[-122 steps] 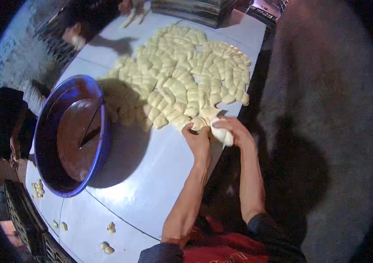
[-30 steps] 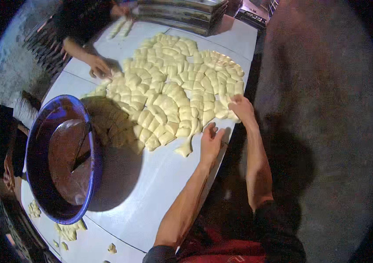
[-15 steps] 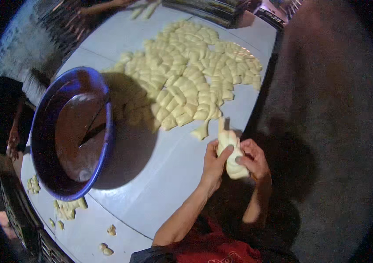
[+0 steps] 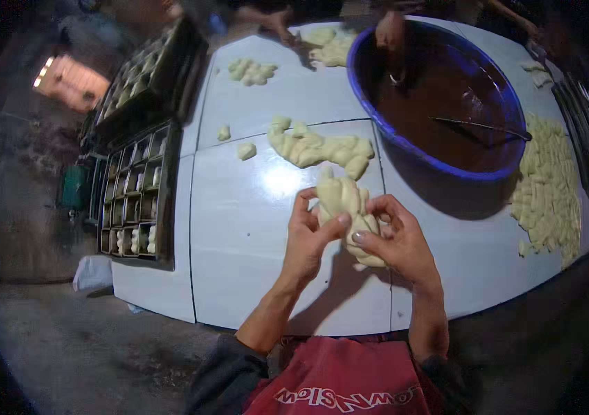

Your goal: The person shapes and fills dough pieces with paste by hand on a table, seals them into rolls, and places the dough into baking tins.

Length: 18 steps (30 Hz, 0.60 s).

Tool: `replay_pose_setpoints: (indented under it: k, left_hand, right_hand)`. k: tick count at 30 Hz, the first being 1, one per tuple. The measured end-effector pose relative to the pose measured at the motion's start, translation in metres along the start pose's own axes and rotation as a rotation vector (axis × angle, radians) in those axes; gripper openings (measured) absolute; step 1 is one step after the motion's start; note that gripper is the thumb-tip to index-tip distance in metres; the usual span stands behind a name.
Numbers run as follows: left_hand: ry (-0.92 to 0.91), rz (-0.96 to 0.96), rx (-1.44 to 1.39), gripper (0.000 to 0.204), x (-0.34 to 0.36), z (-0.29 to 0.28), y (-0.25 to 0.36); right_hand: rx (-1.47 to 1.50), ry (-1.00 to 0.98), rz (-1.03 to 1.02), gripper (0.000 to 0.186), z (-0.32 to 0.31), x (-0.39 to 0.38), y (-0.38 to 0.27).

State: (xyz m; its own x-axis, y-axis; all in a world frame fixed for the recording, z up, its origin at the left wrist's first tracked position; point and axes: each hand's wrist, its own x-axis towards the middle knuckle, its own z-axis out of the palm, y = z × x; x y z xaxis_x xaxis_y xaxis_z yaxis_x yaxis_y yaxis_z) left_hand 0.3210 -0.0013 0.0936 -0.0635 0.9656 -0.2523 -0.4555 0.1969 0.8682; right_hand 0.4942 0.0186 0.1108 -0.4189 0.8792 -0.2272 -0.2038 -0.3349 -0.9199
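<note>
Table (image 4: 239, 207) is surfaced w/ smooth white panels, v. glossy. Tub (image 4: 454, 171) looks to be made of plastic, semi-gloss; liquid (image 4: 433, 90) inside seen w/ wet shine. Dough (image 4: 339, 197): smooth, w/ slight sheen. Tray (image 4: 167, 228) apparently made of dark metal, dull. Apron (image 4: 336, 363) & sleeve (image 4: 229, 373) made of matt cloth. Floor (image 4: 156, 353) surf. left rough, matt.

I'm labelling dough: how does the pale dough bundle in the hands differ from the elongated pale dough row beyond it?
The pale dough bundle is held between left hand and right hand; the elongated pale dough row lies on the white table. The bundle points forward, the row sideways. Both look lumpy.
</note>
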Motion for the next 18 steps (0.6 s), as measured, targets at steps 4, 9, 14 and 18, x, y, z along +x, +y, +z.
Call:
replay_pose_setpoints:
  k: [4, 9, 14, 18]
  left_hand:
    - [0.197, 0.315, 0.073, 0.055, 0.005, -0.088, 0.068]
    - [0.595, 0.121, 0.155, 0.053, 0.009, -0.244, 0.044]
    - [0.702, 0.057, 0.480, 0.047, -0.029, -0.302, 0.036]
    - [0.714, -0.008, 0.819, 0.045, -0.043, -0.291, 0.053]
  right_hand:
    - [-0.391, -0.233, -0.114, 0.056, 0.079, 0.102, 0.002]
    - [-0.640, -0.142, 0.199, 0.072, 0.168, 0.190, 0.055]
    - [-0.862, 0.110, -0.237, 0.047, 0.154, 0.192, 0.123]
    - [-1.169, 0.184, -0.282, 0.047, 0.148, 0.171, 0.126]
